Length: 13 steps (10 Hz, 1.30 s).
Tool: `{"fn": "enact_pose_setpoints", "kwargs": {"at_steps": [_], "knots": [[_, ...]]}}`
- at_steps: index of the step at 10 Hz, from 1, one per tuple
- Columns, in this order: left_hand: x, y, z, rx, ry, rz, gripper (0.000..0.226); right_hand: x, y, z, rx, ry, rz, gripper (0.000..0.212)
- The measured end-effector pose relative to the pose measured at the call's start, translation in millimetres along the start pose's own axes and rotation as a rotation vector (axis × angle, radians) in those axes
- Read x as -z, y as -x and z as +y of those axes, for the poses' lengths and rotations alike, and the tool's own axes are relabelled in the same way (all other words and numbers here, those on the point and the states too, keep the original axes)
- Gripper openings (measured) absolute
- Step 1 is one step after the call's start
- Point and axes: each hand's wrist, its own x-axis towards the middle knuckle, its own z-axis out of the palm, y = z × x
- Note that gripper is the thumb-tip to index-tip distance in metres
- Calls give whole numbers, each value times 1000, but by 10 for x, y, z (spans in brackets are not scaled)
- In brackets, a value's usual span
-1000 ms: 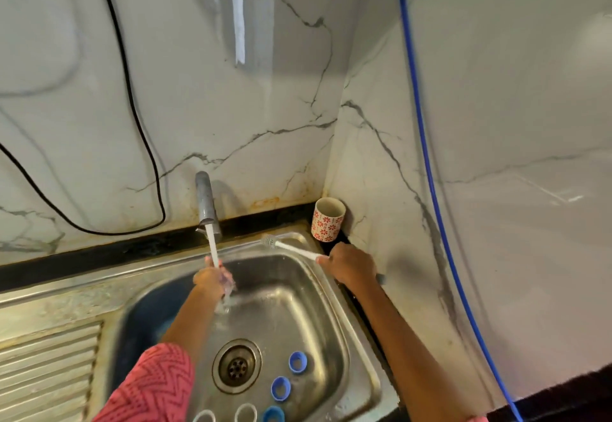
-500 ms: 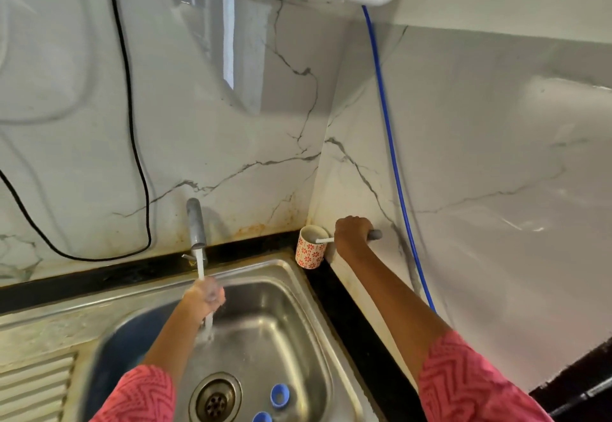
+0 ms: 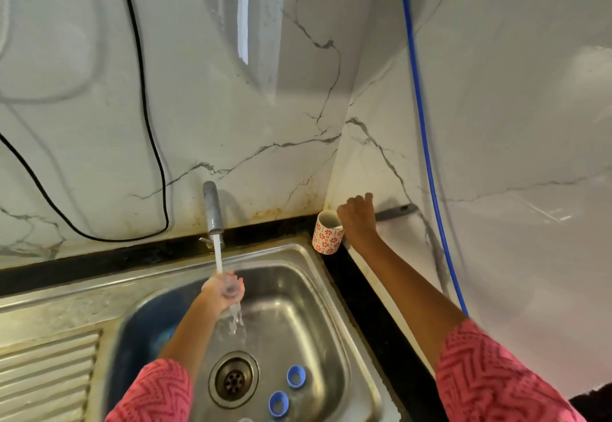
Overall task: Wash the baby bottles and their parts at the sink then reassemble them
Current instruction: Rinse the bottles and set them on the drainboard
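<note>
My left hand (image 3: 222,290) holds a small clear bottle part (image 3: 230,288) under the running tap (image 3: 212,210), over the steel sink (image 3: 308,292). Two blue bottle rings (image 3: 295,376) (image 3: 278,403) lie on the sink floor right of the drain (image 3: 233,379). My right hand (image 3: 358,219) is at the back right corner, beside a white mug with red flowers (image 3: 326,236). It grips a bottle brush, whose grey handle end (image 3: 399,211) sticks out to the right along the wall. The brush head is hidden behind my hand.
A ribbed drainboard (image 3: 49,378) lies left of the basin. A black counter strip (image 3: 364,309) runs along the marble walls. A black cable (image 3: 145,123) hangs on the back wall and a blue hose (image 3: 420,123) on the right wall. Something blue (image 3: 163,338) shows in the basin under my left arm.
My right hand carried the brush from over the sink to the corner by the mug. My left hand stayed under the water. The camera tilted up, then partly back down.
</note>
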Motion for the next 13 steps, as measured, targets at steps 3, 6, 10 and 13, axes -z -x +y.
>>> {"fn": "enact_pose_setpoints", "kwargs": {"at_steps": [3, 6, 10, 13], "knots": [[301, -112, -68, 38, 109, 71, 32, 28, 423, -1787, 276, -1430, -239, 19], [535, -174, -156, 90, -36, 175, 24, 100, 322, -2319, -119, -2171, -842, 25], [58, -232, 88, -62, -171, 50, 38, 158, 291, -2626, -368, -1985, -296, 23], [-9, -380, 785, -215, -182, 258, 28, 63, 257, -2828, -527, -2174, -777, 39]]}}
